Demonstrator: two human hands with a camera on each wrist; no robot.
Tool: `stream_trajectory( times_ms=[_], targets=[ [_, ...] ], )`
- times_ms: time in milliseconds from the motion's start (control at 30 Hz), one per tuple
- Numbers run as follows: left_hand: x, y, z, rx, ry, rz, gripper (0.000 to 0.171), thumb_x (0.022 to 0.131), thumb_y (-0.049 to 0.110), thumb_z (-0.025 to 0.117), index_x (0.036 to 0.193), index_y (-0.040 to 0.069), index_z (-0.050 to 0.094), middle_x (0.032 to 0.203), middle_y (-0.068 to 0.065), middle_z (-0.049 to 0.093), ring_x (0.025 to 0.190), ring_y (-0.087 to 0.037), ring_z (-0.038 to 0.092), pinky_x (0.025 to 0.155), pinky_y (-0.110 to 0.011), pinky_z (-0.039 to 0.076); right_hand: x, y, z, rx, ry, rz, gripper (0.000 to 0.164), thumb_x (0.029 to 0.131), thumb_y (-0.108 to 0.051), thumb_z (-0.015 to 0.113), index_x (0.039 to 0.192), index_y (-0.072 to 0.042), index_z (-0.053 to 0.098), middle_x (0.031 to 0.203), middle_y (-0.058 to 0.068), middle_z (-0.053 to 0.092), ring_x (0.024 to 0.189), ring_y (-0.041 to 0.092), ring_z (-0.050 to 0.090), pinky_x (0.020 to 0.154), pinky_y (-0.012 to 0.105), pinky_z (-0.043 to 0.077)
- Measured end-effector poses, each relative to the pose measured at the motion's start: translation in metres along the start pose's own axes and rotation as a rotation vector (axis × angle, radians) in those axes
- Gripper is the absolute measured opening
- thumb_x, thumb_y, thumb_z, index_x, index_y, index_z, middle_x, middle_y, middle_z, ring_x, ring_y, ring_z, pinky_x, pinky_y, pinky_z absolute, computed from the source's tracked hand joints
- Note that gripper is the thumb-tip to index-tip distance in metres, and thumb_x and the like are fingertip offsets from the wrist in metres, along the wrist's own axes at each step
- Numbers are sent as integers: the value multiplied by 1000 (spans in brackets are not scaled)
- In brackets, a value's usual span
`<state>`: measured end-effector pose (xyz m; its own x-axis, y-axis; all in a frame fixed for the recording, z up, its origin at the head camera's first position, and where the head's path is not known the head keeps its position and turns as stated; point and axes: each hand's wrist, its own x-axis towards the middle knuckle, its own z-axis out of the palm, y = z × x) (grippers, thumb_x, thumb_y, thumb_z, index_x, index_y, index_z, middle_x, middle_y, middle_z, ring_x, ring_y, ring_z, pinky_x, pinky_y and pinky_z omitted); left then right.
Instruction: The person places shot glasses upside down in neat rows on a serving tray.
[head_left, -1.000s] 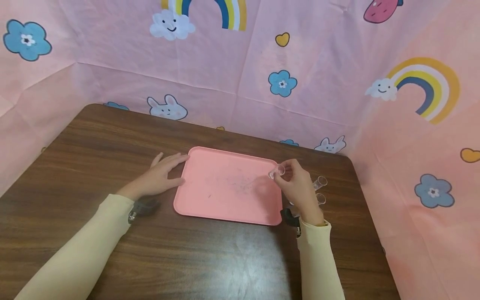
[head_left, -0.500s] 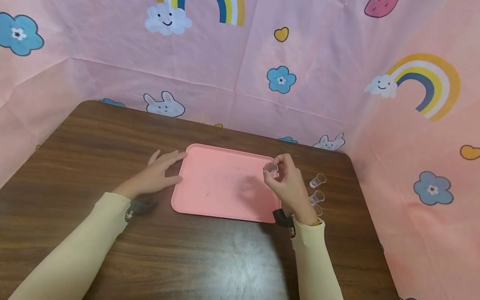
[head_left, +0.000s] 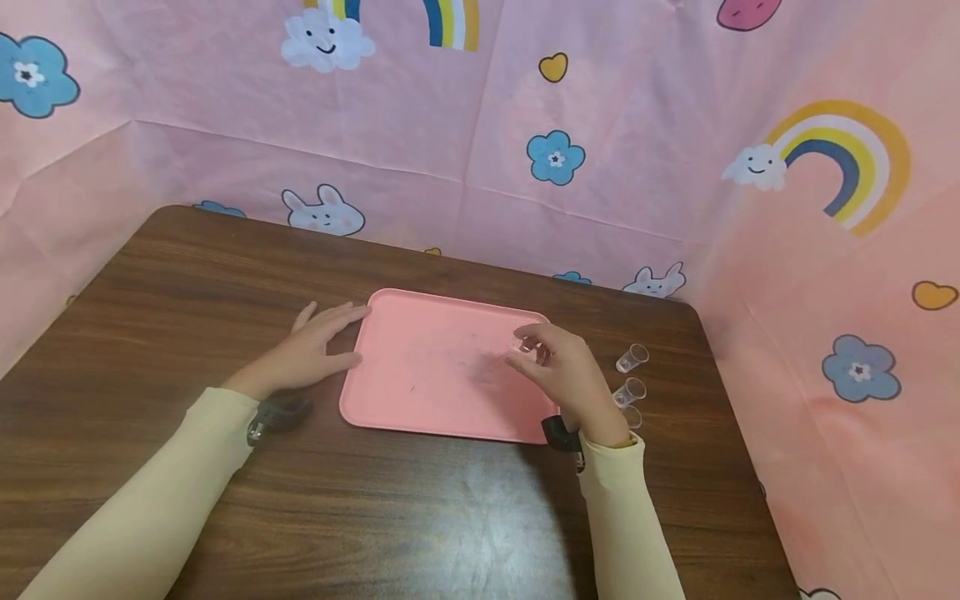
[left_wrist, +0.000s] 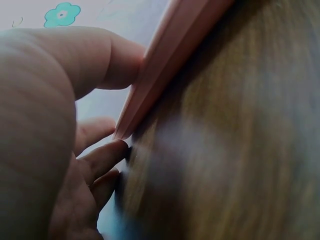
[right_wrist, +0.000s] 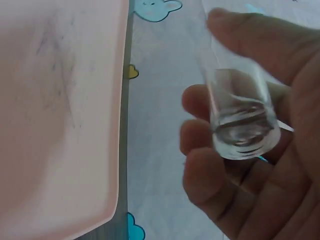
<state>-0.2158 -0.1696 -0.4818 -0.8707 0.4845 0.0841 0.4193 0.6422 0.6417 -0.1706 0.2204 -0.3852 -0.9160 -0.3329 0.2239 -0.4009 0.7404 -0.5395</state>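
Observation:
A small clear shot glass (right_wrist: 242, 115) with a thick base is held in my right hand (head_left: 572, 371), over the right side of a pink tray (head_left: 420, 362). The right wrist view shows its base towards the palm, thumb on one side and curled fingers on the other. Most of the glass is covered by the fingers in the head view. At the tray's left edge, my left hand (head_left: 303, 354) has its fingers spread, thumb and fingertips touching the rim, as the left wrist view also shows.
Several more clear glasses, such as the farthest one (head_left: 632, 358), are on the brown wooden table (head_left: 360, 517) right of the tray, beside my right wrist. A pink patterned cloth (head_left: 420, 125) hangs behind the table and along its sides.
My right hand has moved left and further over the tray with the glass, its fingers now covering more of it. The left hand stays at the tray's edge.

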Motion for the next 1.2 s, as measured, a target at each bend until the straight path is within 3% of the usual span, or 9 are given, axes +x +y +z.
stream_trajectory(
  times_ms=[200,400,567,700,1000,1200],
  targets=[
    [0,-2,2,2,0,-16,72,88,40,64,149,19,31,153,-6,32,144,-28,18,115,-50,-10,0,7,1,-91,-17,6,35,85,-25,73,116,-10,66,97,1,65,73,12,55,63,27,51],
    [-3,-1,3,-11,3,-15,70,90,41,62,148,18,32,152,-4,34,144,-27,19,115,-49,-9,-2,7,-2,-3,26,82,33,88,-24,68,115,-14,53,99,-2,61,74,14,52,62,27,48],
    [-4,0,3,-15,9,-16,67,91,44,58,148,19,32,151,-3,35,144,-27,19,115,-50,-9,-1,4,-3,23,63,-27,31,85,-16,71,113,-12,58,92,1,55,73,15,50,61,30,50],
    [-3,-1,2,-10,8,-26,67,91,43,59,148,21,32,152,-4,34,144,-28,19,115,-49,-9,1,2,-2,4,33,-89,33,86,-12,70,117,-9,61,99,2,54,78,16,52,68,33,53],
    [1,-2,2,-4,18,-38,70,89,39,63,148,18,32,152,-9,32,142,-30,22,116,-48,-8,1,8,-1,-49,38,170,30,86,-10,69,113,-10,55,95,3,57,82,18,58,75,32,56],
    [0,-1,1,2,14,-22,68,90,37,62,148,18,32,152,-7,33,143,-29,21,116,-48,-8,2,11,-1,-78,85,149,32,89,-15,66,120,-9,60,100,4,60,88,24,59,78,36,55]
  ],
)
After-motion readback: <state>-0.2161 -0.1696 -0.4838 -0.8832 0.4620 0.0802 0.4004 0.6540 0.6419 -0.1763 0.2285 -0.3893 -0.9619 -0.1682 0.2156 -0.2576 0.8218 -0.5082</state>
